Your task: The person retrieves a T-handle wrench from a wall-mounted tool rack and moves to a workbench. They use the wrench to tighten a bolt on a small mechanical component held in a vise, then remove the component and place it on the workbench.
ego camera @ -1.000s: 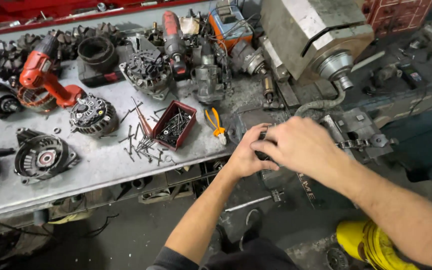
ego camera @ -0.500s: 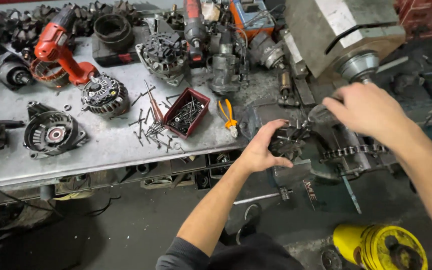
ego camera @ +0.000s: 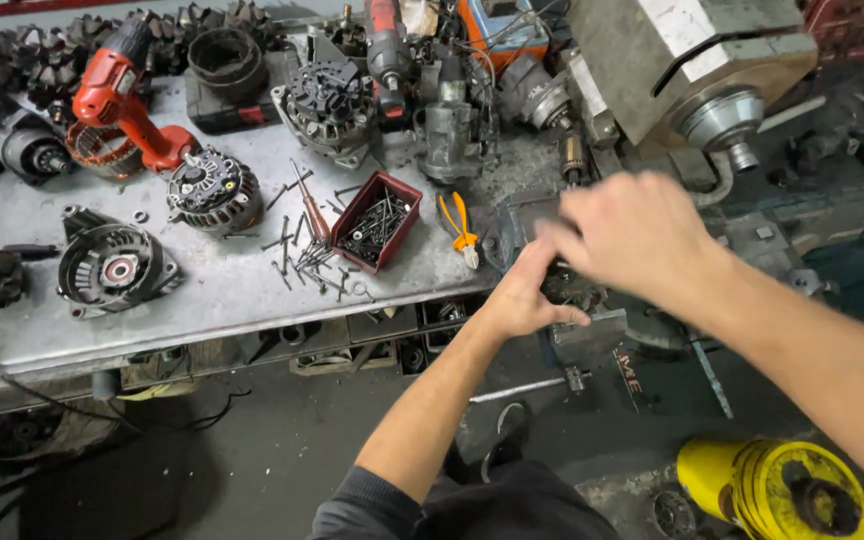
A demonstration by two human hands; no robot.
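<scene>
Right now your left hand point(ego camera: 527, 295) grips a dark, greasy metal part point(ego camera: 577, 293) clamped in the steel vise point(ego camera: 592, 335); your right hand point(ego camera: 632, 235) hovers half-curled above, holding nothing visible.

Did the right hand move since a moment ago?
Yes. The right hand was out to the right near the big grey machine; now it has come back left, over the vise beside the left hand.

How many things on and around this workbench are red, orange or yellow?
Red: 2, the power drill and the screw tray
Orange: 1, the pliers
Yellow: 1, the drum on the floor
Total: 4
</scene>
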